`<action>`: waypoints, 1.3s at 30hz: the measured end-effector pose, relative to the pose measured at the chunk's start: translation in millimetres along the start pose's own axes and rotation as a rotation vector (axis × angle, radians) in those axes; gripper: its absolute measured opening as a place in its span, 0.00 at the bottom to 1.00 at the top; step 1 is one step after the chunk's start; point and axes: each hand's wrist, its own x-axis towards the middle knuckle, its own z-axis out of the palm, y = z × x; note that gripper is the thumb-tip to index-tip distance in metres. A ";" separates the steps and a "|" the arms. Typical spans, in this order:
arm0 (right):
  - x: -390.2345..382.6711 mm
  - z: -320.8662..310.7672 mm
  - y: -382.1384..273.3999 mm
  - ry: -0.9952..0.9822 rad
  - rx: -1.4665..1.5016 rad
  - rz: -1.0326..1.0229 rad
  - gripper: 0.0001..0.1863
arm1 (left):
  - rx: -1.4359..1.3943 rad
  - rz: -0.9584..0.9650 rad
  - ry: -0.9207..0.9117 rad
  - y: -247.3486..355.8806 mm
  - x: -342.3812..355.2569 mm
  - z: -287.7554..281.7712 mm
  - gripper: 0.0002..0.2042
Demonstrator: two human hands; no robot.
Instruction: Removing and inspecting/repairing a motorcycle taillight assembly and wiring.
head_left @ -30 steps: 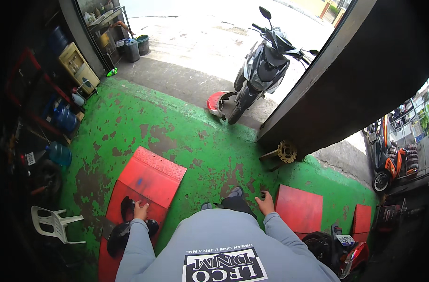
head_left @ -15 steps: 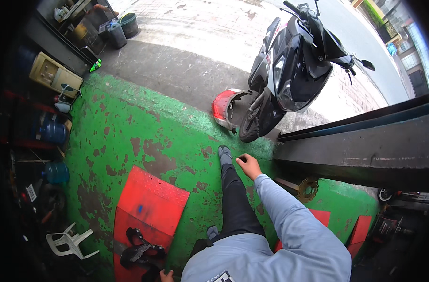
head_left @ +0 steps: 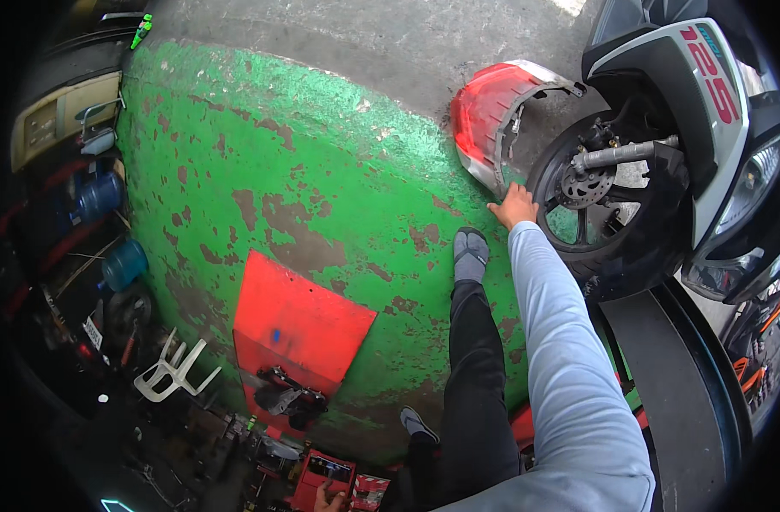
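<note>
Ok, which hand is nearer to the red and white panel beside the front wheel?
Right. The right hand is at the panel's lower tip, contact unclear; the left hand is well away from it, near the picture's lower edge.

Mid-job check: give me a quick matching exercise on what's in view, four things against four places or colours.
Things:
1. Right hand
2. Body panel
3. Plastic chair
4. Front wheel

Descriptions:
A. Off-white, left of the red ramp
B. Black, with a brake disc
C. At the lower end of the item that matches D
D. Red and white, on the floor

Pairs: 1-C, 2-D, 3-A, 4-B
</note>
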 end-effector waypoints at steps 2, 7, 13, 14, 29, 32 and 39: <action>22.0 4.3 0.6 -0.060 0.049 0.019 0.33 | 0.050 0.143 0.025 -46.7 26.7 -15.2 0.30; 18.0 -6.6 -11.8 0.106 0.036 -0.263 0.22 | 0.291 0.492 0.017 10.2 -8.7 -4.0 0.29; 12.9 -126.4 -73.0 0.273 0.457 -0.214 0.25 | 0.242 0.410 -0.124 14.3 29.3 -11.0 0.34; 9.8 -149.3 -88.5 0.293 0.474 -0.235 0.25 | 0.226 0.438 -0.110 35.0 23.2 -10.7 0.34; -336.5 -318.4 -113.0 -0.408 1.879 -0.073 0.20 | -0.486 0.882 -0.612 347.0 7.3 44.5 0.24; -417.1 -337.6 -115.2 -0.412 2.109 -0.130 0.24 | -0.587 0.827 -0.910 392.9 -54.9 39.4 0.23; -520.2 -359.2 -147.8 -0.493 2.299 -0.412 0.31 | -0.385 1.740 -0.502 407.1 -164.6 -35.1 0.19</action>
